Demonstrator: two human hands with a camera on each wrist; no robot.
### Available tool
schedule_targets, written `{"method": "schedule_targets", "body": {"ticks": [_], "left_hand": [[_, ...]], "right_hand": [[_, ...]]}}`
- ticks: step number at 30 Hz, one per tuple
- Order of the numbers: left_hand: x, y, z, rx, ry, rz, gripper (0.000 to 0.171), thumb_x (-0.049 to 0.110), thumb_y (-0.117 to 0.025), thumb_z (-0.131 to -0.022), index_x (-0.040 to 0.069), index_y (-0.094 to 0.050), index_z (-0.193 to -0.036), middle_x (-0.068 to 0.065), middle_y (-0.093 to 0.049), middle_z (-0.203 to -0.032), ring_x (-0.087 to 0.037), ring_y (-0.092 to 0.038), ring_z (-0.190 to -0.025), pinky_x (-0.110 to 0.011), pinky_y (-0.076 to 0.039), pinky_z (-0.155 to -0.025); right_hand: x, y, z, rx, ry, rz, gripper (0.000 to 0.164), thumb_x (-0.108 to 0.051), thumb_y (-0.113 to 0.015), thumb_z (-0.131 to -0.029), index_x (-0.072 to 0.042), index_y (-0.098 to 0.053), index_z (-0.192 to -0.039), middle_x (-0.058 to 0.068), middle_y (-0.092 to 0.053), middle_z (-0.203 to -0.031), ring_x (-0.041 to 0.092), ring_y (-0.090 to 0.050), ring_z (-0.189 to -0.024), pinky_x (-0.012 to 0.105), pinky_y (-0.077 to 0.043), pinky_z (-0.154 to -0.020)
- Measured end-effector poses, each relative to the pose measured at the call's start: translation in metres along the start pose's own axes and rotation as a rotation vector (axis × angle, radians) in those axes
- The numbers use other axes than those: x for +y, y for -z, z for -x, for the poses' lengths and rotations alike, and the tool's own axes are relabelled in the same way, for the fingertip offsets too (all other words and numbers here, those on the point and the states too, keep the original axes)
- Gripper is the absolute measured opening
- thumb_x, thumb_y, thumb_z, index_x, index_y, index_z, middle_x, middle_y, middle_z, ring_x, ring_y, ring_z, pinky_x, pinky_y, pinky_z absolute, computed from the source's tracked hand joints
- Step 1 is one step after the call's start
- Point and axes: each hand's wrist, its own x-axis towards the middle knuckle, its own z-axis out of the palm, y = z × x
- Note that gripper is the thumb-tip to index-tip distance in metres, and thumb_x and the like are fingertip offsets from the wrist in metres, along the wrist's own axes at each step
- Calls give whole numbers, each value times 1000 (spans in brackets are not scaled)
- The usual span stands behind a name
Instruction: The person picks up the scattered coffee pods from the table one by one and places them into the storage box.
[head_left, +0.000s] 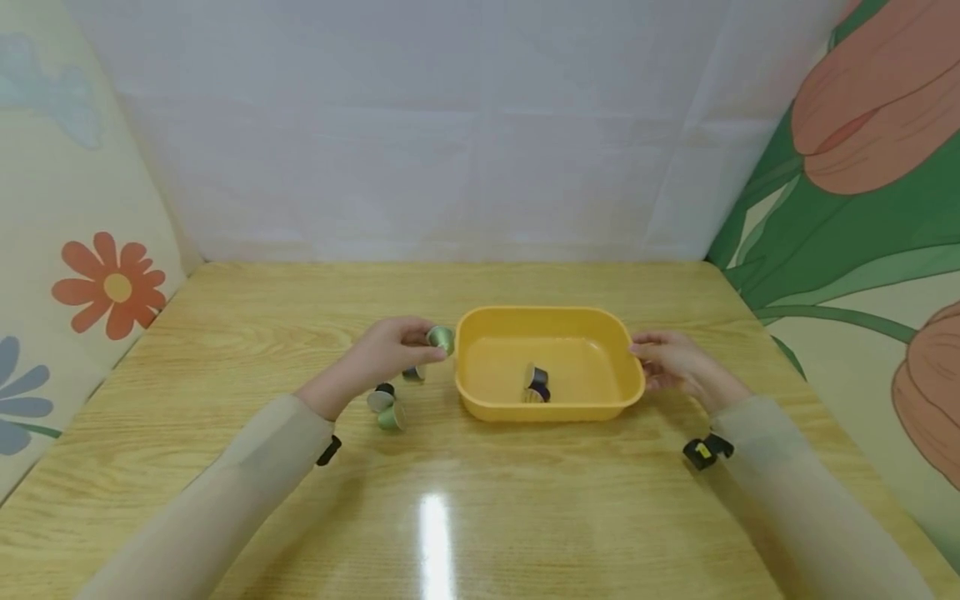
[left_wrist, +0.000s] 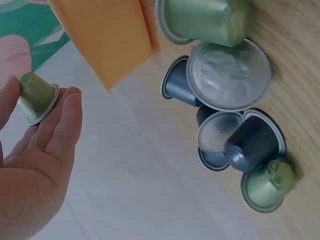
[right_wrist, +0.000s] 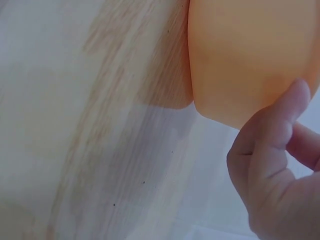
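Note:
My left hand [head_left: 401, 346] pinches a green coffee capsule [head_left: 441, 338] between thumb and fingers, close to the left rim of the yellow tub [head_left: 551, 412]. In the left wrist view the same green capsule [left_wrist: 38, 98] shows its pale rim. My right hand [head_left: 675, 362] grips the tub's right end, its fingertips at the rim and outer wall. Inside the tub lie dark capsules [head_left: 537, 377] close together. Below my left hand is a loose group of capsules: a green one [head_left: 392, 417], a pale-lidded one [head_left: 381, 398] and a dark one [head_left: 414, 373], partly hidden by the hand.
In the left wrist view several green and dark capsules [left_wrist: 255, 140] lie crowded together on the wooden table [head_left: 525, 508]. A white sheet [head_left: 450, 150] hangs behind the table's far edge. Panels with painted flowers [head_left: 112, 286] stand at both sides.

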Motion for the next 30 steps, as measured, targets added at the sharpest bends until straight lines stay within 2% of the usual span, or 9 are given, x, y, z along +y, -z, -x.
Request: {"method": "schedule_targets", "body": {"ticks": [7, 15, 21, 25, 30], "left_hand": [[10, -1, -4, -17, 9, 12, 49, 30, -66, -94, 4, -55, -135, -13, -61, -128, -29, -56, -119, -48, -46, -99], [20, -4, -14, -40, 2, 45, 48, 30, -67, -94, 5, -56, -133, -11, -62, -127, -28, -56, -119, -48, -44, -100], [24, -8, -23, -60, 22, 109, 42, 28, -67, -94, 7, -59, -130, -9, -62, -125, -26, -57, -117, -48, -46, -99], [27, -9, -28, -65, 23, 162, 40, 24, -67, -94, 4, -58, -129, -11, -62, -123, -26, -58, -114, -48, -46, -99], [30, -9, -37, -50, 58, 210, 40, 19, -67, -94, 1, -58, -128, -13, -62, -122, -28, -58, -115, -44, -49, -96]], "right_hand": [[0, -1, 1, -3, 3, -8, 42, -12, -49, -102, 10, -37, -136, 0, -60, -81, 8, -58, -62, 23, -54, -54], [-1, 0, 0, -2, -24, -44, 31, -11, -51, -101, 3, -44, -128, 0, -59, -81, 8, -57, -62, 23, -53, -55], [-2, 0, 1, 4, -33, -47, 31, -11, -52, -101, 2, -44, -127, 0, -59, -82, 8, -57, -62, 22, -53, -55], [-2, -1, 1, 5, -31, -46, 30, -11, -52, -100, 2, -45, -126, -1, -59, -81, 8, -58, -62, 22, -53, -55], [-3, -1, 1, 3, -27, -44, 31, -11, -51, -101, 3, -44, -127, -1, -58, -82, 8, -58, -62, 22, -53, -54]]}}
